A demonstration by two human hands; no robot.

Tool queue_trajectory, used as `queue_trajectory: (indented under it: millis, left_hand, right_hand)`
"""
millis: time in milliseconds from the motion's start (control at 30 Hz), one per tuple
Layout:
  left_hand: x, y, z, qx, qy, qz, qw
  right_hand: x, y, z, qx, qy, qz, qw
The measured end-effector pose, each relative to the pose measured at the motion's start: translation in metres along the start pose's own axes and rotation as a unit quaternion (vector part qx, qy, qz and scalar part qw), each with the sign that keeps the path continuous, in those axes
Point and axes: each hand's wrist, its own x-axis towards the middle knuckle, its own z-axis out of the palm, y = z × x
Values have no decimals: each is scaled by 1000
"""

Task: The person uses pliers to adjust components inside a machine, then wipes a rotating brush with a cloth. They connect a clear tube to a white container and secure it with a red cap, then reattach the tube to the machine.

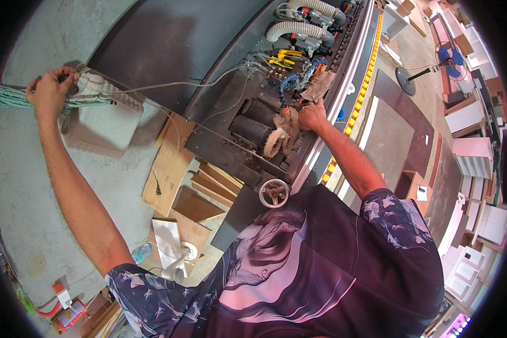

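Observation:
My left hand (52, 93) is stretched out to the far left, its fingers curled in over a bundle of teal cords (11, 97). What lies in the fingertips is too small to tell. Right beside it, a white plastic tray (104, 129) hangs against the grey wall. Over the open machine bed, my right hand (312, 116) is closed near the inner edge, with its fingertips partly hidden. A crumpled brown cloth (319, 86) touches its far side, and a dirty tan rag (289, 130) lies to its left, by a dark motor (250, 125).
Yellow-handled pliers (286, 54) and ribbed hoses (298, 31) sit farther up the machine. A clear thin tube (180, 84) runs across toward the wall. A handwheel (274, 193) sticks out near my body. Wooden boards (168, 163) lean at left; a fan (449, 61) stands at right.

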Motion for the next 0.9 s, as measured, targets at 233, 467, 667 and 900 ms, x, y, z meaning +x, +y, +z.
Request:
queue_trajectory:
  millis: [233, 467, 667, 900]
  left_hand:
    - [1, 0, 0, -5, -8, -1, 1000]
    - [-2, 2, 0, 3, -7, -10, 1000]
    - [0, 5, -5, -5, -11, 1, 1000]
    - [2, 3, -9, 11, -53, -18, 998]
  right_hand:
    - [-1, -1, -4, 2, -12, 0, 1000]
    - [5, -8, 0, -6, -38, 9, 999]
    - [9, -16, 12, -17, 11, 31, 999]
    - [9, -13, 12, -25, 11, 12, 1000]
